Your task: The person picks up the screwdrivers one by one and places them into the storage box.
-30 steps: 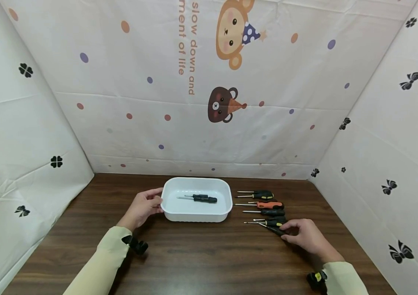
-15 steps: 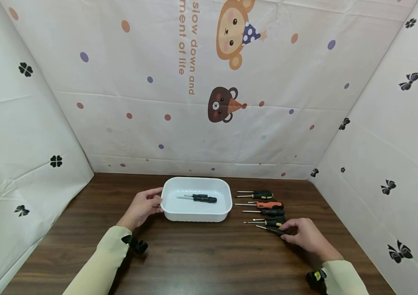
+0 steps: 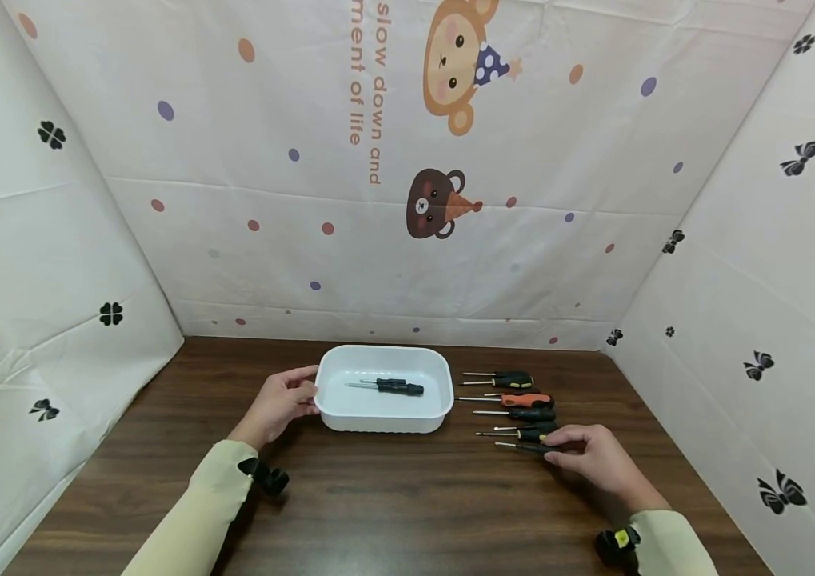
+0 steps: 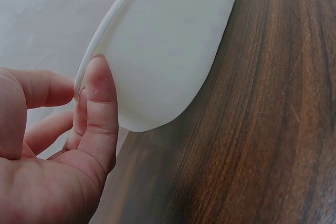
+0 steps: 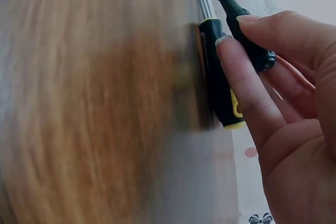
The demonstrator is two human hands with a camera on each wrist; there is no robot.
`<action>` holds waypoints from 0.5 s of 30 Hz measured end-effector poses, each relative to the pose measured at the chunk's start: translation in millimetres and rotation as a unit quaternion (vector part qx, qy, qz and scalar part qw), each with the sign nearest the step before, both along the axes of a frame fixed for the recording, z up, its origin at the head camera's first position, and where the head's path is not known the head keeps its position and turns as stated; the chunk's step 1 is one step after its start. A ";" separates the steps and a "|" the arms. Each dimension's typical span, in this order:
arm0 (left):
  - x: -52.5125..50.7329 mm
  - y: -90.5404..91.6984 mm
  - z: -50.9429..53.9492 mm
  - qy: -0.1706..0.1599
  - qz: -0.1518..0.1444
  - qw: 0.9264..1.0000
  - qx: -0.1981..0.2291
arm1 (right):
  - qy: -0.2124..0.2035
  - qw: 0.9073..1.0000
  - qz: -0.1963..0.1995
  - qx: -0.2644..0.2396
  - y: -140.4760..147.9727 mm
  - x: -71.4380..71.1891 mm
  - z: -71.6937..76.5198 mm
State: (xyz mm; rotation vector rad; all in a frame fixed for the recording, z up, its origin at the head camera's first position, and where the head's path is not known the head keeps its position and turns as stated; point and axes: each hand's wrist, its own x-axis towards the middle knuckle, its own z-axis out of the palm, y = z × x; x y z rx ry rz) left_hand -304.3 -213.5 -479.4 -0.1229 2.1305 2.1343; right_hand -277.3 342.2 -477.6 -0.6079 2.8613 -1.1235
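My left hand (image 3: 280,406) holds the near-left end of a white plastic tub (image 3: 378,422), fingertips and thumb at its rim in the left wrist view. Two small black screwdrivers (image 3: 400,390) lie inside the tub. On the right, thumb and fingers of my right hand (image 3: 590,458) pinch the handle of a black screwdriver (image 5: 241,30), its shaft pointing left. Right beside it, on the far side, is a black-and-yellow screwdriver (image 5: 215,66), touched or nearly touched by a finger; I cannot tell which.
Beyond the right hand several more screwdrivers lie in a column, including an orange-handled one (image 3: 525,400) and a black-and-yellow one (image 3: 513,383). They rest on a dark wooden table (image 3: 393,504). Printed white cloth (image 3: 270,256) walls in the back and sides.
The screwdriver in my right hand has swung from slanting to nearly level, its tip shifting left and coming in line with the others. My left hand and the tub have stayed put.
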 end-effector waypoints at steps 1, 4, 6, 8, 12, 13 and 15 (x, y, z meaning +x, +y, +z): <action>-0.2 -0.1 -0.2 0.001 -0.001 1.000 -0.002 | -0.005 1.000 -0.001 -0.007 -0.5 0.5 0.8; -0.4 0.2 -0.7 0.002 -0.001 1.000 0.002 | -0.019 0.999 -0.009 -0.035 -2.9 1.7 3.4; -0.3 0.1 -0.9 0.005 -0.004 1.000 0.004 | -0.021 0.999 -0.014 -0.048 -4.7 2.0 5.3; -0.1 0.2 -1.0 0.005 -0.003 1.000 0.010 | -0.018 0.998 -0.022 -0.063 -7.1 1.8 6.8; 0.1 -0.5 -0.9 0.007 -0.005 1.000 0.009 | -0.004 0.997 -0.032 -0.074 -12.2 0.1 9.5; 0.2 -0.4 -0.8 0.007 -0.005 1.000 0.009 | -0.005 0.997 -0.036 -0.075 -13.6 -0.3 10.3; 0.0 -0.3 -0.7 0.007 -0.005 1.000 0.008 | -0.007 0.996 -0.042 -0.075 -16.2 -1.2 12.1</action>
